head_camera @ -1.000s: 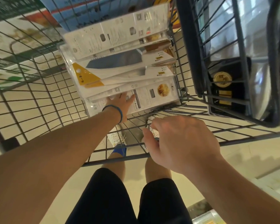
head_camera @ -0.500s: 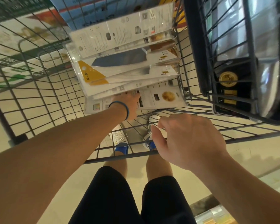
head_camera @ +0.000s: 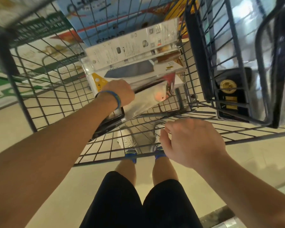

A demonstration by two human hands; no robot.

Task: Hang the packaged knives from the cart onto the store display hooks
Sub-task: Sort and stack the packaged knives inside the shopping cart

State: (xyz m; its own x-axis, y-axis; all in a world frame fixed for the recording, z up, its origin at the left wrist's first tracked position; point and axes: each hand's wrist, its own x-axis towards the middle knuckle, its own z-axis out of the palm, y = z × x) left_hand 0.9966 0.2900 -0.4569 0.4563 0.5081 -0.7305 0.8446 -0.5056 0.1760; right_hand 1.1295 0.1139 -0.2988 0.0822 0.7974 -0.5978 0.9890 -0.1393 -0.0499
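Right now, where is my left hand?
Head view, left of centre: the left hand is inside the wire cart, gripping a knife package at the near edge of the stack.

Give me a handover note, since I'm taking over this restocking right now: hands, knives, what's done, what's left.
The left grip holds a clear package, tilted away from the stack.
The right grip is open, holding nothing, above the cart at its near rim.
The stack of packaged knives lies in the cart.
Done: nothing visibly hung; no display hooks in view.
Left: lift this package out, hang it, then do the rest.
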